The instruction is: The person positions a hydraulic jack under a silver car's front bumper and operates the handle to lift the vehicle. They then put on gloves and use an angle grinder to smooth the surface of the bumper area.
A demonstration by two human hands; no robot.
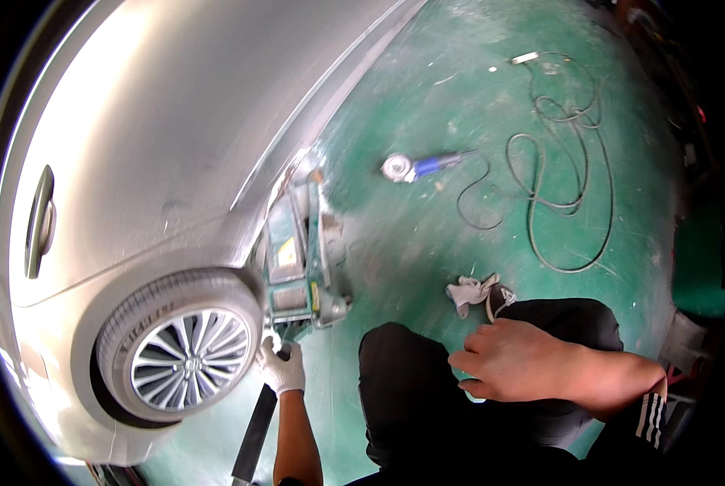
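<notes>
My left hand (281,367), in a white work glove, is closed around the black handle (255,437) of a floor jack. The jack's green body (290,251) lies low beside the silver car, its far end at the lower sill. Just left of my glove is the car's rear wheel (192,360), with a multi-spoke silver rim. My bare right hand (504,360) rests over my right knee, fingers loosely bent and a little apart, and nothing shows in it. The undersides of those fingers are partly hidden.
An angle grinder (419,167) with a blue body lies on the green floor (403,243). A looped cable (585,186) spreads to its right. A crumpled pale glove (469,292) lies by my shoe (500,301). The car door panel (192,121) fills the upper left.
</notes>
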